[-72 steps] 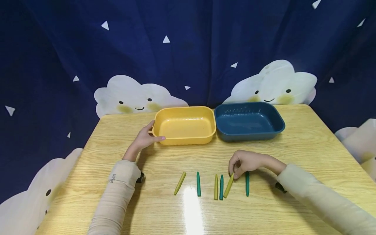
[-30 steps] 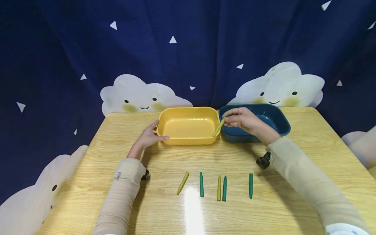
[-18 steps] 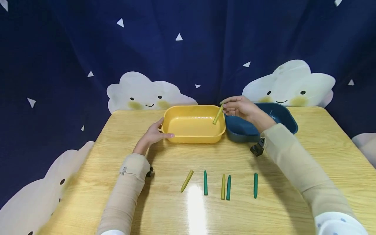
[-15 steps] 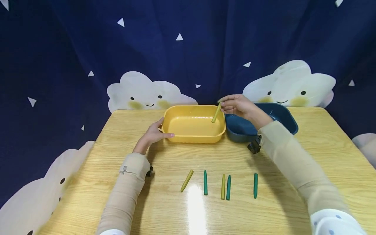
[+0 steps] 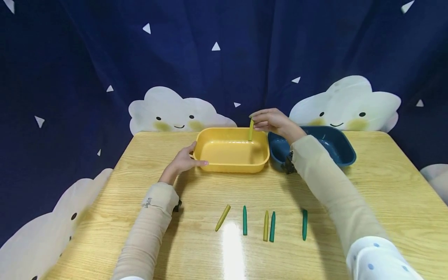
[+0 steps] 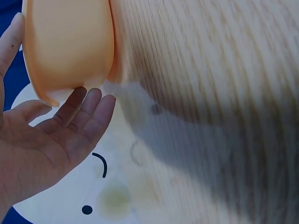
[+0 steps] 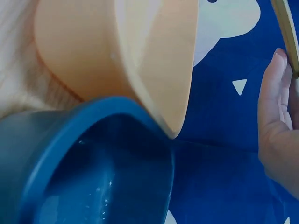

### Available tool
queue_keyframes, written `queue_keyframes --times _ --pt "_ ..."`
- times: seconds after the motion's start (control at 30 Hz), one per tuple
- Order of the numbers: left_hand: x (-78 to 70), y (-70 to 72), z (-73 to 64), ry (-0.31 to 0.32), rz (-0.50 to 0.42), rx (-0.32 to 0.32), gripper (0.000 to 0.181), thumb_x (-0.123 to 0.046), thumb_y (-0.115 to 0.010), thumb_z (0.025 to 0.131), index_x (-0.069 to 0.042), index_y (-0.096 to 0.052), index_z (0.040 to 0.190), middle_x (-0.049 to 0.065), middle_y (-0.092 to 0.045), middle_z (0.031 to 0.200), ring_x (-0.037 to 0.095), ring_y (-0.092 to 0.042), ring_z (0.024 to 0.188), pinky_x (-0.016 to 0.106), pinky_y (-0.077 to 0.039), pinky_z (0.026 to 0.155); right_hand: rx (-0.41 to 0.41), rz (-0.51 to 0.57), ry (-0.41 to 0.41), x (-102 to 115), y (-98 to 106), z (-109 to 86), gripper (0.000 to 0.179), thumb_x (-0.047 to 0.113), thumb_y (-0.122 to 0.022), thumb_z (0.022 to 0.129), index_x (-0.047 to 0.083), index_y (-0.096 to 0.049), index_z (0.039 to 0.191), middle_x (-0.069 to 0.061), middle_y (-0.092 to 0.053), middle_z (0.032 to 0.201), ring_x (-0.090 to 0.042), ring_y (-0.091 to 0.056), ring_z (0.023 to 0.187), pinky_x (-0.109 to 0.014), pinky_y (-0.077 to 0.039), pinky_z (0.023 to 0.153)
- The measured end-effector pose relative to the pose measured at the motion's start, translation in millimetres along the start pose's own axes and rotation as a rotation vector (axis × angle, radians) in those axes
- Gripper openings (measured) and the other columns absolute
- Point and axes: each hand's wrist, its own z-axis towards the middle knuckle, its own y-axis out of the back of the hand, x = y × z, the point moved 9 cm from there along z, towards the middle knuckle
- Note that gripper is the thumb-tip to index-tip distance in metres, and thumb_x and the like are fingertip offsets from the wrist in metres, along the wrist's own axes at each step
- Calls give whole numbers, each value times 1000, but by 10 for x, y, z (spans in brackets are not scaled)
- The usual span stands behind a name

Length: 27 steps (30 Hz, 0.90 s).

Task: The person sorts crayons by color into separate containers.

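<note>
In the head view my right hand (image 5: pixel 271 119) pinches a yellow crayon (image 5: pixel 251 130) that hangs almost upright above the back right part of the yellow basin (image 5: pixel 231 168). The right wrist view shows this crayon (image 7: pixel 286 32) at its upper right edge, with the fingertips partly cut off. My left hand (image 5: pixel 182 159) rests against the basin's left end, its thumb lying along the front rim. Seen from the left wrist, the fairly straight fingers (image 6: pixel 96 114) touch the end of the basin (image 6: pixel 70 42).
A dark blue basin (image 5: pixel 344 153) stands against the yellow one's right side, partly covered by the right arm. Nearer on the wooden table (image 5: pixel 196 249) lie yellow crayons (image 5: pixel 223 217) (image 5: pixel 266 225) and green crayons (image 5: pixel 245 220) (image 5: pixel 272 226) (image 5: pixel 305 224). A patterned curtain (image 5: pixel 196 70) hangs behind.
My right hand has picked up the yellow crayon from the table, carried it up past the blue basin and moved left over the yellow basin. My left hand stays at the yellow basin.
</note>
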Motion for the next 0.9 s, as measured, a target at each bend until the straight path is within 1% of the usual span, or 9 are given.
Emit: queue_keyframes --times 0.1,0.2,0.3,0.4,0.53,0.57,0.7,0.83,0.9 --pt "13 8 0 5 10 2 101 -21 -76 74 3 -7 144 24 -44 126 33 -49 105 38 -43 89 -1 -16 -5 -4 -53 76 39 -2 -60 84 -7 -52 122 -8 -64 76 -18 -63 62 -30 -54 67" --pt "21 12 2 14 23 6 101 -22 -77 74 2 -8 144 23 -45 126 31 -50 104 37 -44 88 -12 -14 -10 -17 -100 156 43 -3 -59 85 -9 -47 126 -8 -64 75 -18 -63 61 -30 -54 67" --pt "23 10 15 5 33 8 101 -23 -77 74 2 -8 144 22 -46 124 30 -51 103 36 -45 86 -32 -17 -16 -40 -135 245 43 -4 -59 84 -10 -48 125 -8 -64 74 -19 -63 61 -34 -52 73" --pt "24 8 27 -8 29 2 101 -24 -77 74 2 -9 144 22 -46 125 30 -52 102 36 -45 86 -51 -48 -19 -70 -162 342 39 -3 -60 84 -9 -51 122 -8 -63 75 -19 -63 62 -36 -49 78" --pt "25 14 14 -21 17 -3 103 -29 -78 72 2 -11 144 23 -45 127 29 -53 100 36 -46 85 -65 -79 -32 -104 -233 483 34 -2 -60 84 -7 -56 117 -8 -63 77 -18 -63 63 -35 -50 77" --pt "5 17 -2 -36 18 -5 105 -31 -78 71 4 -11 143 24 -45 126 28 -54 97 34 -47 82 -60 -77 -38 -108 -260 513 33 -2 -60 84 -7 -56 117 -8 -63 77 -19 -63 64 -35 -50 77" --pt "-9 15 -8 -60 12 -2 106 -34 -79 70 5 -12 143 24 -46 124 26 -55 95 33 -48 81 -31 -65 -52 -93 -368 614 35 -1 -60 85 -6 -55 119 -8 -63 77 -19 -64 65 -35 -50 79" --pt "33 5 12 -37 16 -10 101 -28 -78 73 3 -13 143 23 -45 127 28 -55 98 35 -47 82 -5 -44 -54 -96 -450 696 38 -2 -60 85 -9 -52 121 -8 -63 74 -19 -64 63 -38 -46 84" --pt "51 8 22 -27 30 -15 99 -25 -77 74 2 -12 144 23 -45 127 28 -56 96 34 -48 81 3 -43 -57 -109 -477 733 38 -3 -59 85 -9 -51 121 -8 -63 72 -20 -64 63 -38 -48 82"
